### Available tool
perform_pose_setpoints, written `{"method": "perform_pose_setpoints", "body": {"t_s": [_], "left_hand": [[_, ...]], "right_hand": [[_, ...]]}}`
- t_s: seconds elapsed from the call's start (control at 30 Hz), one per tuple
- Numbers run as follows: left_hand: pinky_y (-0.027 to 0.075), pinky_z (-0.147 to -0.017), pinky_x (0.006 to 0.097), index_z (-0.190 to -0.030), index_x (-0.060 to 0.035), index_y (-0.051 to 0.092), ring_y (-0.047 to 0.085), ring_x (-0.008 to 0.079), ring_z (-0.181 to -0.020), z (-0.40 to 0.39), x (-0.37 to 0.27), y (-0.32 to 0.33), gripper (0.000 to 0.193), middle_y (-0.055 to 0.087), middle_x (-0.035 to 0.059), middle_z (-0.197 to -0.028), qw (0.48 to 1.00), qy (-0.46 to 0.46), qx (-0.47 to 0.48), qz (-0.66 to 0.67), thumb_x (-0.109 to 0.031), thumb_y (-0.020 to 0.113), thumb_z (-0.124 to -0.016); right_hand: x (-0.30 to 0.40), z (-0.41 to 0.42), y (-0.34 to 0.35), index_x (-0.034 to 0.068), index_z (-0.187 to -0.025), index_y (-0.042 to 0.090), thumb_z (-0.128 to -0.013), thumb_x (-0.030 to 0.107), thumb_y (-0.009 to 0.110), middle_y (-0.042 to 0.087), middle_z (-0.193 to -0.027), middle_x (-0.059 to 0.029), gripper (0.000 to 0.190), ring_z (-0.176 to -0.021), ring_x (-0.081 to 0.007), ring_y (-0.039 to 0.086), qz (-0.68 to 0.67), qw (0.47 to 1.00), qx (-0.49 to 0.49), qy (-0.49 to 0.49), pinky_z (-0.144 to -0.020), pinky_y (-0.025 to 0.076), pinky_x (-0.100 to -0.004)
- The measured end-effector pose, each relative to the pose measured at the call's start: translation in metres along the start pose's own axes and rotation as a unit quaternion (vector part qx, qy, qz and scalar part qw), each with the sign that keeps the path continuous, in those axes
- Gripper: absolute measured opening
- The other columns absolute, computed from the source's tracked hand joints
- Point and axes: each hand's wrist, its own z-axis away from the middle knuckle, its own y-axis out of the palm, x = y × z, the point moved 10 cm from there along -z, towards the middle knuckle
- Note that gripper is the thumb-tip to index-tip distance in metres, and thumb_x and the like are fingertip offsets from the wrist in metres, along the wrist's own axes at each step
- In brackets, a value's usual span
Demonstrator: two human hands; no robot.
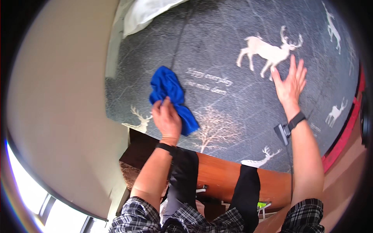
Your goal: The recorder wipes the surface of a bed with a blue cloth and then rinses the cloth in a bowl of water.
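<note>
My left hand (167,119) has its fingers bent onto a crumpled blue cloth (167,83) and pinches its near side. The cloth lies on a dark grey cover (151,52) printed with white deer, a bare tree and lettering. My right hand (291,84) is empty, with thumb and fingers spread, at the legs of the large printed deer (266,51). Whether its palm presses on the cover cannot be told. A black strap with a small dark device (282,134) sits on my right wrist, and a thin cable hangs from it.
White fabric (148,14) lies over the cover's far left corner. A beige wall (58,87) runs along the left. Below the near edge are an orange-brown wooden panel (218,166) and a dark brown block-shaped piece (142,148). A red edge (344,137) borders the right side.
</note>
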Motion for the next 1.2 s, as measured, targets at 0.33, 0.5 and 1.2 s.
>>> {"method": "perform_pose_setpoints", "body": {"t_s": [0.33, 0.5, 1.2], "left_hand": [[0.052, -0.100, 0.0491, -0.120, -0.0013, 0.072, 0.063, 0.0422, -0.111, -0.068, -0.104, 0.049, 0.025, 0.065, 0.0232, -0.121, 0.998, 0.024, -0.051, 0.039, -0.013, 0.072, -0.098], [0.054, -0.094, 0.0480, -0.125, -0.0052, 0.071, 0.064, 0.0400, -0.106, 0.015, -0.296, 0.076, 0.039, 0.065, 0.0223, -0.122, 0.914, 0.276, 0.178, 0.236, -0.003, 0.072, -0.086], [0.049, -0.111, 0.0519, -0.142, -0.0051, 0.064, 0.059, 0.0470, -0.126, -0.086, -0.423, 0.152, 0.052, 0.059, 0.0287, -0.139, 0.908, 0.315, 0.211, 0.176, -0.016, 0.070, -0.092]], "right_hand": [[-0.188, 0.116, 0.027, 0.004, -0.167, -0.026, -0.066, 0.076, 0.092, -0.022, -0.173, -0.0361, 0.171, -0.159, -0.0596, -0.021, -0.062, 0.907, 0.297, 0.292, -0.128, 0.001, -0.0711], [-0.157, 0.114, 0.022, 0.005, -0.164, -0.033, -0.062, 0.068, 0.098, -0.029, -0.172, -0.0342, 0.177, -0.158, -0.0579, -0.024, -0.062, 0.878, 0.383, 0.282, -0.129, 0.000, -0.0707], [-0.172, 0.114, 0.012, 0.003, -0.164, -0.033, -0.067, 0.067, 0.096, -0.034, -0.170, -0.0357, 0.174, -0.153, -0.0580, -0.037, -0.101, 0.844, 0.440, 0.290, -0.124, -0.010, -0.0744]]}}
